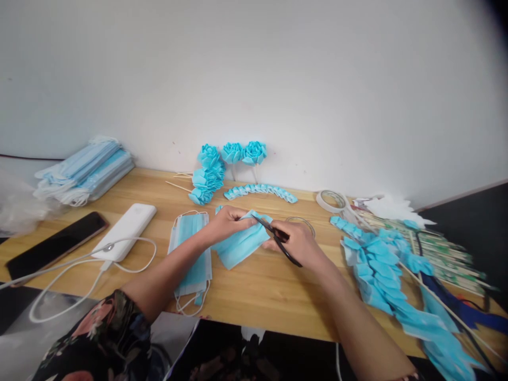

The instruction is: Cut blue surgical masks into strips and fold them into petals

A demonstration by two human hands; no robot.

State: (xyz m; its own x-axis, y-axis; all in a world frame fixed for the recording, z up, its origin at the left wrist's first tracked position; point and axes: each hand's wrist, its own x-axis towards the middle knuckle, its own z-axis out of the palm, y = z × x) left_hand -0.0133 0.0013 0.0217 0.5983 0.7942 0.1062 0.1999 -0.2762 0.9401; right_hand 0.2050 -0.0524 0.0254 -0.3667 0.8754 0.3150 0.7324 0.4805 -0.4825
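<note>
My left hand [228, 226] pinches the upper edge of a light blue piece of mask fabric [240, 247], which hangs down above the table. In my right hand [296, 241] is a pair of black-handled scissors [286, 250], fingers closed around the handles. The blades lie across the top of the fabric, close to my left fingertips. Whether they are cutting through it at this instant I cannot tell. Just left of the fabric, blue face masks [191, 248] with white ear loops lie flat, partly covered by my left forearm.
Blue fabric flowers [208, 177] on sticks and a curved pleated strip [260, 191] lie near the wall. Tape [331, 201] and a heap of blue strips [377, 270] are at the right. A mask stack [85, 169], power bank [127, 230] and phone [57, 246] sit left.
</note>
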